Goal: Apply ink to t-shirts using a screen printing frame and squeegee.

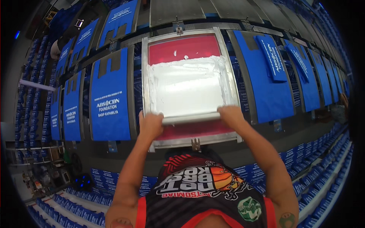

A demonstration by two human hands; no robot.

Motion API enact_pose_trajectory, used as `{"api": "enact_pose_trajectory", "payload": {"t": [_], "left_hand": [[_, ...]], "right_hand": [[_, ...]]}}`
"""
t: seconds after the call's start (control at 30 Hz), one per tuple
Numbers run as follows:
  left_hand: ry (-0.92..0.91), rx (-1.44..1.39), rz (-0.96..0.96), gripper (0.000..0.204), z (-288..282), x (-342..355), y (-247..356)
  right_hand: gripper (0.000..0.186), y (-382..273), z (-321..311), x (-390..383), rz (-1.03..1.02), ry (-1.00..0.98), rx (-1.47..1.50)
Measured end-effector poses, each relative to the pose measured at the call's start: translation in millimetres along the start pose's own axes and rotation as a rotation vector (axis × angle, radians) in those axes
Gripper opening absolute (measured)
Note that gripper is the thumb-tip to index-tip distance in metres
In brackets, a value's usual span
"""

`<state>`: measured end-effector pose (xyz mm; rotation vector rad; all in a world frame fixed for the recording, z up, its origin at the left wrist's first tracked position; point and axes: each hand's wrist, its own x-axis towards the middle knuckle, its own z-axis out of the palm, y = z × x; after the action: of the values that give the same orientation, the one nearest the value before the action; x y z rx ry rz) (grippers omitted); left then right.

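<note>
A screen-printing frame (pixel 232 81) with a pale metal rim lies in front of me, its mesh (pixel 163 48) red at the far and near ends. White ink (pixel 184 83) is spread over the middle of the mesh, with ragged ridges along both sides. Across the near part runs a squeegee (pixel 192 117), a long bar held level from side to side. My left hand (pixel 151 126) is closed round its left end, and my right hand (pixel 231 117) grips its right end. The fingers' undersides and the squeegee's lower edge are hidden.
Blue fabric bags (pixel 112 95) with white print lie flat on dark boards left and right. A folded blue bag (pixel 270 59) rests on one at right. Metal clamps (pixel 195 144) hold the frame. Rows of blue printed pieces (pixel 315 159) hang behind me. A person (pixel 56 49) is at far left.
</note>
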<state>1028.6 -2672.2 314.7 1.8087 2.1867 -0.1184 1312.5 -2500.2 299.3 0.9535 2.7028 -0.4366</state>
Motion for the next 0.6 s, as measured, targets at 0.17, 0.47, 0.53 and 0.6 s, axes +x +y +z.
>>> {"api": "enact_pose_trajectory", "payload": {"t": [0.17, 0.47, 0.53, 0.6], "left_hand": [[0.406, -0.087, 0.082, 0.006, 60.7, 51.8, -47.2], [0.114, 0.022, 0.062, 0.015, 17.3, 37.6, -41.2], [0.203, -0.025, 0.066, 0.014, 33.2, 49.0, -35.0], [0.353, -0.138, 0.081, 0.013, 44.1, 47.8, -27.6]], "right_hand": [[0.019, 18.8, 18.2, 68.4, 0.041, 0.149, -0.004], [0.031, 5.6, -20.0, 42.2, 0.063, -0.021, -0.036], [0.029, 19.7, -2.5, 54.5, 0.077, 0.024, -0.023], [0.026, 19.0, 12.7, 47.3, 0.117, 0.085, 0.008]]}}
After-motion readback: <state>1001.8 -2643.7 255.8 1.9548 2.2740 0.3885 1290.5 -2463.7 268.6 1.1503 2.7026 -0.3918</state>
